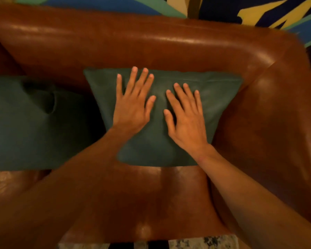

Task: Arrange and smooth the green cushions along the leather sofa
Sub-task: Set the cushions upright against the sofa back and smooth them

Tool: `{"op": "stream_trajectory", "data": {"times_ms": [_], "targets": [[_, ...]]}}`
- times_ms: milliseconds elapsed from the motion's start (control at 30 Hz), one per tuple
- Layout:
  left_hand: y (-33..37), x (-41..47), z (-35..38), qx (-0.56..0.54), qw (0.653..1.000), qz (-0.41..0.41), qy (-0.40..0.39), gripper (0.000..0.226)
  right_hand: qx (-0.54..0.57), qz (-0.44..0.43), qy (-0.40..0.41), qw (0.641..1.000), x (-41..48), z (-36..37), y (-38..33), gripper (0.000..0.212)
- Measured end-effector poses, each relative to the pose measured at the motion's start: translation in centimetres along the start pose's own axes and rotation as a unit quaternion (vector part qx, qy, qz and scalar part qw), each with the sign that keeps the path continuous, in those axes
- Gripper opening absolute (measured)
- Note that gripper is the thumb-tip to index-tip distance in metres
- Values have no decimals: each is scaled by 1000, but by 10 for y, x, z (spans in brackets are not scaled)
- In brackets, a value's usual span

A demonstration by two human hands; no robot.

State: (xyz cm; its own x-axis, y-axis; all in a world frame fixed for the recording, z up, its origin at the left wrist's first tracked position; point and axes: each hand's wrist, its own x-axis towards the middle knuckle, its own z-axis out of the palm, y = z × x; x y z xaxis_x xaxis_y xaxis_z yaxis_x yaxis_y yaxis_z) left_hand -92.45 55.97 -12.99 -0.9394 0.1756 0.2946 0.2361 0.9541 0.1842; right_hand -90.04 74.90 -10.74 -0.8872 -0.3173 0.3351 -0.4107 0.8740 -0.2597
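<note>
While the left hand [133, 106] and right hand [185, 121] are spread flat on the green cushion [217, 97] (propped in the sofa [151, 42] corner), it may apparently be pushed askew by uneven pressure.

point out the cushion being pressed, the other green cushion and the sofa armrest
pressed cushion [221, 97], head view, bare right part
other cushion [16, 123], head view, its middle
sofa armrest [269, 114], head view, inner slope
</note>
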Motion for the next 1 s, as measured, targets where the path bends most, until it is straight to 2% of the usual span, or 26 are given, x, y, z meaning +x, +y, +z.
{"op": "stream_trajectory", "data": {"times_ms": [133, 333, 500, 1000], "targets": [[-23, 9, -1, 10, 1000, 25, -9, 60, -33, 20, 7, 999, 8, 12, -15, 50], [24, -17, -7, 5, 998, 65, -9, 54, -15, 55, 7, 998, 6, 15, -9, 51], [34, -15, 2, 22, 999, 34, -12, 57, -32, 17, 2, 999, 13, 25, -7, 55], [19, 16, 30, 31, 999, 21, 10, 59, -70, 4, 19, 997, 41, 56, 11, 58]]}}
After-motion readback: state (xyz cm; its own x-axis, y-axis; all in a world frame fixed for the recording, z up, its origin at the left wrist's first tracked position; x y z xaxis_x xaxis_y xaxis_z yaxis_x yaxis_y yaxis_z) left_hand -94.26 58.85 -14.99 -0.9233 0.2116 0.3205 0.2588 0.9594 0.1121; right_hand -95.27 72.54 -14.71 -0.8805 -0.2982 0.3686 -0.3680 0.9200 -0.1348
